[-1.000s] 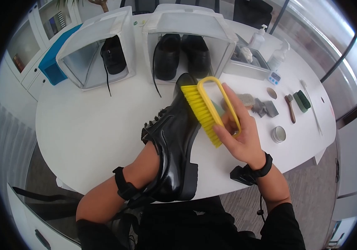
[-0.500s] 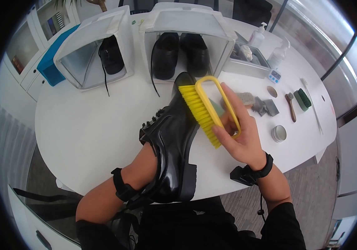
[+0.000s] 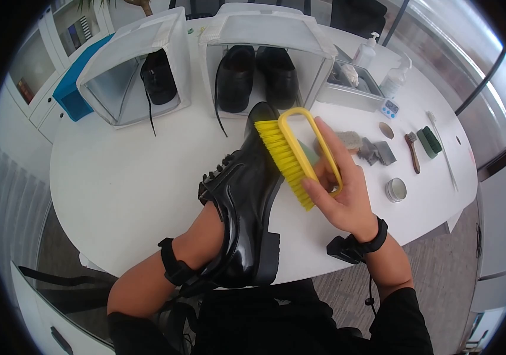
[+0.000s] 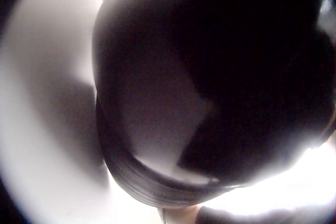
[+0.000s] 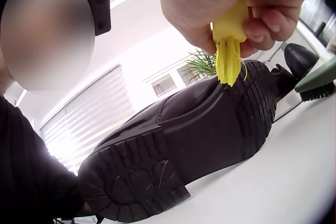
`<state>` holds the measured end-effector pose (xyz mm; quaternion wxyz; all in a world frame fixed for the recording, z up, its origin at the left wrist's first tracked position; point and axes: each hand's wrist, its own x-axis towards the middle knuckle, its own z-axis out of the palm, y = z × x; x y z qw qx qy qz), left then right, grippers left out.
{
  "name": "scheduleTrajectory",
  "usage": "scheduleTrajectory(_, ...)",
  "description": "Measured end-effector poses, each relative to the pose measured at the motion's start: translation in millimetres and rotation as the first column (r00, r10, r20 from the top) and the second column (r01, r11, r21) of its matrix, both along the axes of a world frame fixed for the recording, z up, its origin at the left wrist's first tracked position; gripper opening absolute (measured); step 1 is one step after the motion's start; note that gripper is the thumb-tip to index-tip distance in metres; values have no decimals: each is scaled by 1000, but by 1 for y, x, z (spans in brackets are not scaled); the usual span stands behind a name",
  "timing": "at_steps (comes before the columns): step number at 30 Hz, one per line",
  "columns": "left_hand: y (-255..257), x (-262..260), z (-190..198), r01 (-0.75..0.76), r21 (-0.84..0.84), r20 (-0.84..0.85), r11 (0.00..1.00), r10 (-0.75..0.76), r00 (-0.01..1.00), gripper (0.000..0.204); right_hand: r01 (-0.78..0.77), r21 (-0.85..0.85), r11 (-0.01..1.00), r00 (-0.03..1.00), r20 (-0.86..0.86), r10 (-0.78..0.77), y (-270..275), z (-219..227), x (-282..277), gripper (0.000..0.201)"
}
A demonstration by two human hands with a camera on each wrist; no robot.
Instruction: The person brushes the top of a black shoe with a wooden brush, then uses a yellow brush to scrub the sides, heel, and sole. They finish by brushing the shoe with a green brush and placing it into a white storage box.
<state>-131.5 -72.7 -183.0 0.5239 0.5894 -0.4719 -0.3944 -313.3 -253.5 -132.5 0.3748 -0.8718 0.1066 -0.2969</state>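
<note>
A glossy black lace-up leather shoe [image 3: 238, 195] lies tilted over the white table [image 3: 117, 189], its toe pointing away from the person. The left forearm [image 3: 197, 234] runs into the shoe's opening, and the left hand is hidden inside. In the right hand [image 3: 347, 192] is a yellow brush [image 3: 297, 157] with a looped handle; fingers and thumb grip the handle. Its bristles lie against the side of the shoe near the toe. In the right wrist view the ridged sole [image 5: 210, 134] faces the camera, with the bristle tips [image 5: 228, 71] at its front edge.
Two white shoe boxes [image 3: 268, 26] with open fronts stand behind, holding black shoes [image 3: 235, 80]. To the right lie a round tin [image 3: 395, 190], a wooden-handled brush [image 3: 411, 152], a green brush [image 3: 428, 143], grey blocks [image 3: 377, 152], a timer [image 3: 389, 108] and a metal box [image 3: 350, 97].
</note>
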Motion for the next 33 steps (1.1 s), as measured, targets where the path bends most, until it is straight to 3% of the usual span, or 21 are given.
scheduleTrajectory(5, -1, 1, -1, 6, -42, 142, 999, 0, 990, 52, -6, 4, 1000, 1000, 11, 6, -1, -1, 0, 84)
scheduleTrajectory(18, 0, 0, 0, 1, -70, 128, 998, 8, 992, 53, 13, 4, 1000, 1000, 3, -13, 1, 0, 1, 84)
scheduleTrajectory(26, -4, 2, -4, 32, -172, 308, 985, 23, 951, 52, 20, 20, 1000, 1000, -10, -20, 1, -1, 0, 83)
scheduleTrajectory(30, -4, 1, -8, 13, -146, 220, 989, 20, 975, 53, 13, 37, 999, 1000, -3, -13, 0, -4, 0, 83)
scheduleTrajectory(33, -4, 0, -5, 30, -183, 316, 983, 30, 948, 52, 12, 49, 999, 1000, 8, -13, 1, -3, 0, 82)
